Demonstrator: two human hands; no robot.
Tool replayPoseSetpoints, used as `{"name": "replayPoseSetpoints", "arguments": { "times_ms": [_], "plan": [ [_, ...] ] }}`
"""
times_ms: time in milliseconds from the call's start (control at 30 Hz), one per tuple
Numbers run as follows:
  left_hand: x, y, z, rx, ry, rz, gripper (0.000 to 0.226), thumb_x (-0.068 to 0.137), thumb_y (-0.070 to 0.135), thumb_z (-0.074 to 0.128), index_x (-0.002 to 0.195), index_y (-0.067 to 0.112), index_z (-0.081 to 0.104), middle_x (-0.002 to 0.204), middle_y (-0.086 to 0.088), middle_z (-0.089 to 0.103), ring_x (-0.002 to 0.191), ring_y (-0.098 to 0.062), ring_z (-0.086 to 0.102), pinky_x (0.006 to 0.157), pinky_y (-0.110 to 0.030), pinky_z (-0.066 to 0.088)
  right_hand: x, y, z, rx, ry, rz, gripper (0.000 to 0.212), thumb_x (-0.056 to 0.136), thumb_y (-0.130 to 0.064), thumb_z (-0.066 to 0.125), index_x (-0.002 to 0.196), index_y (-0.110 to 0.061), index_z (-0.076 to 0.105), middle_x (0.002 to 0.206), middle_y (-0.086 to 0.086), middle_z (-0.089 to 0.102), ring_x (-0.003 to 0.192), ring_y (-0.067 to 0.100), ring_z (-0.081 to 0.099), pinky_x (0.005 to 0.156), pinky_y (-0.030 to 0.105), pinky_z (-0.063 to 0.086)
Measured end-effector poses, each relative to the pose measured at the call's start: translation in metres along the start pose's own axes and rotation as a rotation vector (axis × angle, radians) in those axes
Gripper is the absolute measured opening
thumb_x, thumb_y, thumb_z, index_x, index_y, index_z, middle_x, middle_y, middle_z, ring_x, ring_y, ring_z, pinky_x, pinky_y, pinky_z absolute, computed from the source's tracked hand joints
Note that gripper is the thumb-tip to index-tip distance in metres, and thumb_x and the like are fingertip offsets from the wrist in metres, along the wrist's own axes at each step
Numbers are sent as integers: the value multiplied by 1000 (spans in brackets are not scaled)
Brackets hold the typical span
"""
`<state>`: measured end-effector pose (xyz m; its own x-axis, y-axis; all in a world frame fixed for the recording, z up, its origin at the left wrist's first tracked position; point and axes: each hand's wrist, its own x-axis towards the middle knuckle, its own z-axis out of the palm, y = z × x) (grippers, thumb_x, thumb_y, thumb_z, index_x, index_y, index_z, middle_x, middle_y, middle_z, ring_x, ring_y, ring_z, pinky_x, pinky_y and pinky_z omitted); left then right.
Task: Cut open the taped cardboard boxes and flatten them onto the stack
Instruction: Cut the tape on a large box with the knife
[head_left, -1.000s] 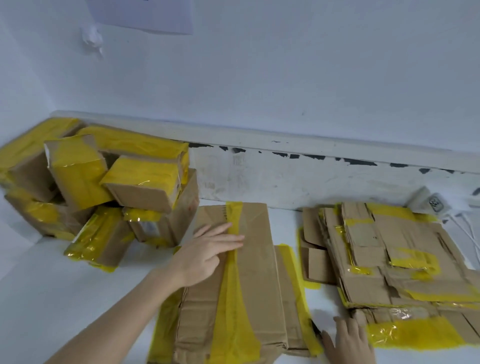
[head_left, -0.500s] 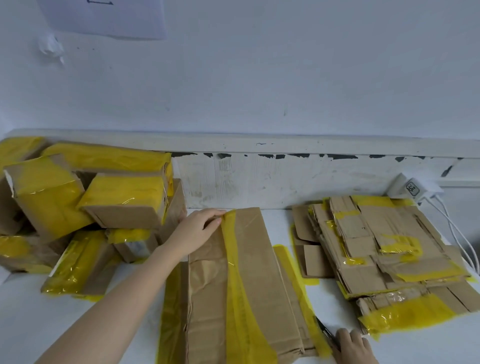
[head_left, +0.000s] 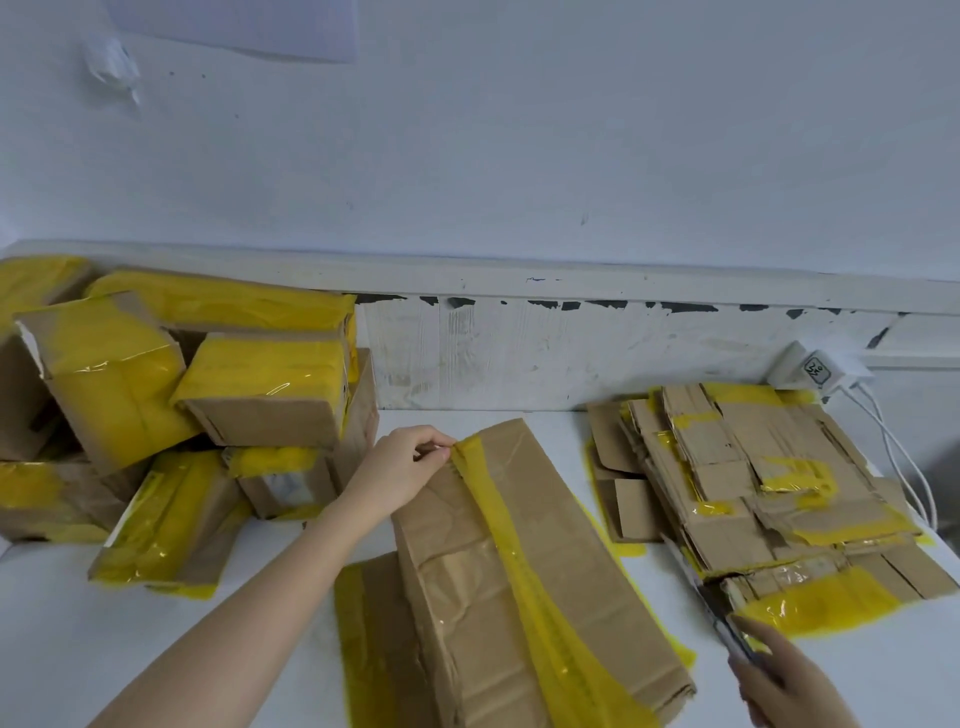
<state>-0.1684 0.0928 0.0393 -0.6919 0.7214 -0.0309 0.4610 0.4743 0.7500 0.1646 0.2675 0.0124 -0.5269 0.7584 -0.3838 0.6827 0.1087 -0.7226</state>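
Note:
A long flattened cardboard box (head_left: 561, 561) with a strip of yellow tape down its middle lies on the white table in front of me, its far end lifted. My left hand (head_left: 400, 470) pinches that far end at the tape. My right hand (head_left: 789, 680) at the lower right grips a cutter (head_left: 701, 592), blade pointing up and left beside the stack. The stack of flattened boxes (head_left: 758, 478) sits at the right. A pile of taped, closed boxes (head_left: 208, 395) fills the left side.
A white wall and a scuffed ledge (head_left: 571, 353) close off the back of the table (head_left: 93, 639). A white charger (head_left: 815, 366) with cables (head_left: 904, 457) sits behind the stack at the far right. Another flattened piece (head_left: 374, 623) lies under the long box.
My left hand went from pressing flat on the box to pinching its far end and lifting it. My right hand has come up with the cutter beside the stack.

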Motion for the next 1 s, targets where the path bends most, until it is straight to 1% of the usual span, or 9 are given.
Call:
{"name": "replayPoseSetpoints", "arguments": {
  "times_ms": [100,200,300,400,467,667,733,867,1000],
  "plan": [
    [-9,-2,0,-40,-53,0,20,94,18,55,110,18,66,99,12,61,89,3,54,76,-9,40,-19,-64,-3,40,-36,-143,28,85,12,52,92,-15,54,45,5,57,34,9,48,35,20,36],
    [-13,-3,-8,-134,-137,-55,21,93,17,56,111,15,66,98,12,61,84,11,50,66,1,37,-31,-113,16,-135,-21,-362,37,89,-2,52,99,-38,51,54,-1,59,43,4,48,46,16,36],
    [-13,-4,-13,-208,-176,-115,24,93,17,56,114,12,66,104,6,63,85,10,51,68,1,39,-40,-145,42,-267,19,-538,43,95,-18,46,111,-58,44,59,-5,61,54,10,54,53,21,42],
    [-14,-3,-12,-223,-181,-133,25,94,17,55,116,11,64,102,7,61,85,11,50,69,-1,41,-36,-159,63,-406,16,-612,43,98,-19,39,135,-41,43,64,-6,53,55,11,46,53,24,39],
    [-15,-2,-12,-235,-186,-135,26,94,18,54,117,11,64,103,8,61,88,8,52,71,-2,42,-33,-162,70,-481,-2,-621,42,100,-21,36,138,-39,40,61,-10,43,54,11,40,52,22,33],
    [-17,-1,-12,-264,-183,-134,24,94,16,54,116,12,65,106,8,63,97,0,56,81,-8,42,-35,-164,75,-577,-1,-558,44,101,-21,32,141,-39,35,70,-3,48,63,14,44,61,25,38],
    [-17,0,-12,-256,-179,-136,24,94,16,54,114,12,66,107,6,64,97,-2,56,81,-8,41,-34,-165,76,-711,22,-557,50,100,-14,35,143,-38,29,71,-2,47,62,17,45,57,28,42],
    [-18,5,-8,-202,-150,-108,23,94,14,53,113,11,66,103,8,62,90,2,54,72,-3,40,-41,-162,79,-861,-13,-526,70,91,3,40,147,-30,15,65,-2,34,51,15,33,42,22,25],
    [-19,6,-7,-176,-138,-118,24,95,16,53,114,11,66,108,7,61,92,0,52,70,-2,38,-55,-149,76,-889,-83,-492,74,89,6,38,148,-29,11,70,0,33,72,26,41,59,28,37]
  ]
}}
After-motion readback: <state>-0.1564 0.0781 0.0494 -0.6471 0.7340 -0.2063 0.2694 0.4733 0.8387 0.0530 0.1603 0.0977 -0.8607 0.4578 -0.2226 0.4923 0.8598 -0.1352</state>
